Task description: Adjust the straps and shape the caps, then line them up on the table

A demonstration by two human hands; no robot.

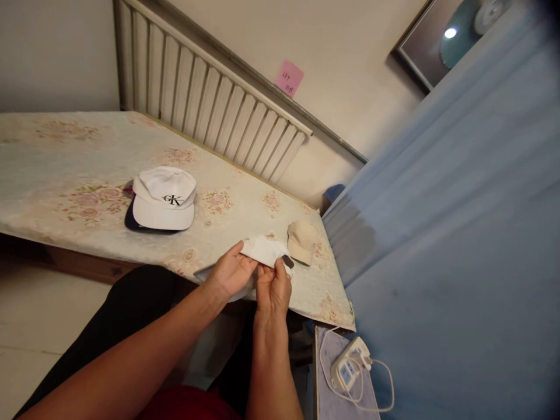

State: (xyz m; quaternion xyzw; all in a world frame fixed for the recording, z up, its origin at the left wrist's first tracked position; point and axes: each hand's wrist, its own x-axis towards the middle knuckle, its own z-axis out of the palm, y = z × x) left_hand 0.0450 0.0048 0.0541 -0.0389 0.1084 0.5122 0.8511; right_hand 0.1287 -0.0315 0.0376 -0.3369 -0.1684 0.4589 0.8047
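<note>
Near the front edge of the table, both my hands hold a white cap [263, 251]. My left hand [233, 270] grips its left end, palm turned up, with the thumb on top. My right hand [272, 286] pinches the right end, its thumb close to a small dark patch on the cap. Below my hands, a pale grey curved edge shows, partly hidden; whether it is part of this cap I cannot tell. To the right lies a beige cap [301, 241]. Further left, a white cap with black "CK"-like letters [164, 198] rests on a dark cap [135, 221].
A flowered cloth covers the table [236, 175]. Behind it stand a radiator [210, 99] and a wall with a pink note [289, 78]. A blue curtain [437, 245] hangs at the right. A power strip [350, 364] with a white cord sits on a side stand at lower right.
</note>
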